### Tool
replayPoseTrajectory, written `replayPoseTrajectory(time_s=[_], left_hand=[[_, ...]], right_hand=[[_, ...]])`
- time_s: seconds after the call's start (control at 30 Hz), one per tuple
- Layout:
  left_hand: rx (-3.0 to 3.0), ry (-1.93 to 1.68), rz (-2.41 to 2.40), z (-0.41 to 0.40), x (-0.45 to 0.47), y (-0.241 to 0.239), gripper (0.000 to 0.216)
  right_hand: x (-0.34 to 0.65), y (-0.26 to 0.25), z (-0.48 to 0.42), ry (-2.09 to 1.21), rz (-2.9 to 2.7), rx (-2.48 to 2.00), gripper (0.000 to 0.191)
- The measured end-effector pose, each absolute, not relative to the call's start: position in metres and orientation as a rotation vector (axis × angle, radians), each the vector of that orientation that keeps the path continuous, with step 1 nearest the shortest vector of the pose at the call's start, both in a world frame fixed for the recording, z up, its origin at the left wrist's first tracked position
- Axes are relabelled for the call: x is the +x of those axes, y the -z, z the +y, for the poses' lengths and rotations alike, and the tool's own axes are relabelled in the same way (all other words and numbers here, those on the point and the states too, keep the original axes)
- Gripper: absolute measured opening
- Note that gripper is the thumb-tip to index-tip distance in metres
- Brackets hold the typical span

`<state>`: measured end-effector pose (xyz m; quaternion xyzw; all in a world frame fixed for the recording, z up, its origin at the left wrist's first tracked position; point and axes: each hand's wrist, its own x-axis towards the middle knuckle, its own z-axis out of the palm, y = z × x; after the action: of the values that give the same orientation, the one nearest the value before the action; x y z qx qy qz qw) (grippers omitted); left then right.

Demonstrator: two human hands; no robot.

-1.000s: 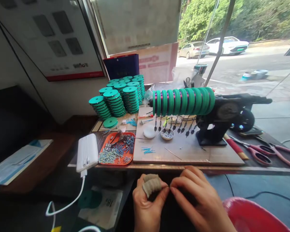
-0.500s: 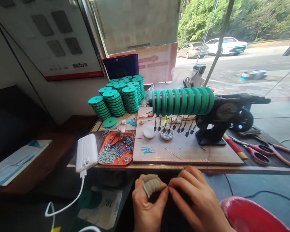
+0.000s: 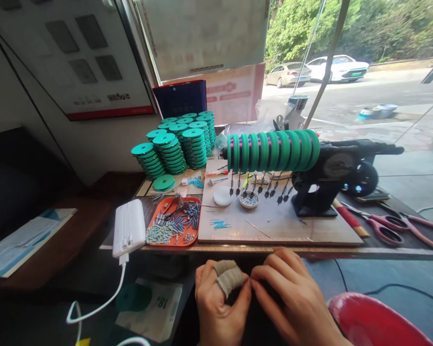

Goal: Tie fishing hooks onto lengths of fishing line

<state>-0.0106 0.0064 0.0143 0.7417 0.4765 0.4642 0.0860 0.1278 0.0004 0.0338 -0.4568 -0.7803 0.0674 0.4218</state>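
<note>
My left hand (image 3: 222, 302), with beige wraps (image 3: 229, 278) around two fingers, is closed in a pinch in front of the table edge. Fingertip to fingertip with it, my right hand (image 3: 292, 295) pinches too. Whatever lies between the fingertips is too small to make out. Beyond the hands a pale board (image 3: 234, 233) carries a row of green spools (image 3: 274, 151) on a black hand-cranked winder (image 3: 337, 168). Small dark weighted pieces hang below the spools. Thin blue tubes (image 3: 220, 224), a metal needle (image 3: 258, 229) and a small bowl of grey beads (image 3: 249, 200) lie on the board.
Left of the board are an orange tray (image 3: 198, 233) of small parts and a white power bank (image 3: 129, 228) with a cable. Behind stand stacked green spools (image 3: 171, 154). Pink-handled scissors (image 3: 386, 228) lie right; a red basin (image 3: 378, 322) sits below.
My left hand has shifted and turned very slightly, its fingertips still at my right hand's. The things on the table stay put.
</note>
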Motion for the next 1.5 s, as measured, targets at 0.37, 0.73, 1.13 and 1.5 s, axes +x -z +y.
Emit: replayPoseTrajectory(time_s=[0.37,0.73,1.13,1.5], left_hand=[[2.234,-1.329,1.466,0.0062,-0.0108,-0.0145,0.008],[2.275,-1.279,1.477,0.0067,-0.0126,-0.0152,0.009],[2.310,-1.267,1.479,0.0079,-0.0112,-0.0175,0.011],[2.330,-1.267,1.477,0.0080,-0.0114,-0.0175,0.011]], right_hand=[[0.1263,-0.0360,0.0010,-0.090,-1.955,-1.174,0.014],[0.1261,-0.0356,0.0014,-0.111,-1.955,-1.164,0.014],[0.1267,-0.0359,0.0022,-0.097,-1.954,-1.183,0.015],[0.1288,-0.0340,0.0005,-0.152,-1.971,-1.183,0.013]])
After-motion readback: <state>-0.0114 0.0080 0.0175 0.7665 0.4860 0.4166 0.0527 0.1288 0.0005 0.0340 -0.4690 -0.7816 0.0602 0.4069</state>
